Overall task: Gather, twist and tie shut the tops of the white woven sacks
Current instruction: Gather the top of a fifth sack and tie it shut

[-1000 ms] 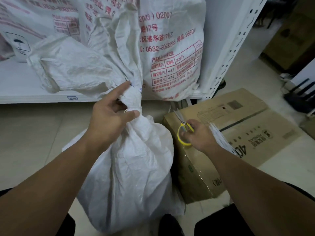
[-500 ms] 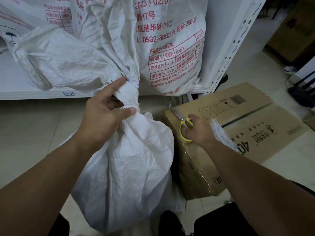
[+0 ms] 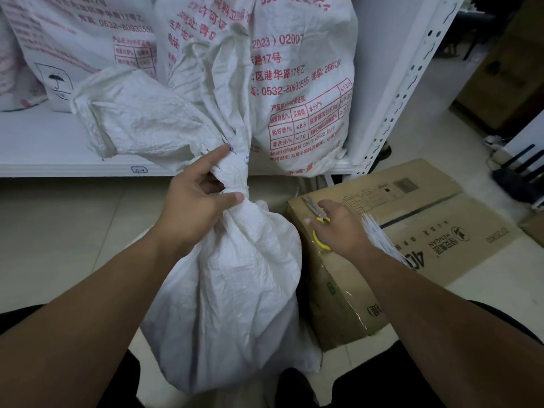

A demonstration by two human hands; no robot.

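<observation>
A loose top [image 3: 138, 119] of white fabric is flaring up and leftward over the white shelf [image 3: 35, 169], in front of printed sacks [image 3: 297, 83] standing on it. The left hand [image 3: 191, 204] is grasping the twisted neck [image 3: 234, 178] just under that flare. Its thumb and curled fingers are closing round the neck, while the index finger is lying straight along the upper side. Below the hand the sack [image 3: 235, 290] is standing on the floor between the person's legs, with its right side just beside a box [image 3: 426, 207]. Scissors [image 3: 313, 206] with yellow handles are lying on the box's top. The right hand [image 3: 343, 231] is resting over the handles, fingers fairly straight and spread; whether it is gripping them I cannot tell. White strips [image 3: 379, 240] are lying in a bundle on the box, just beside the right wrist.
</observation>
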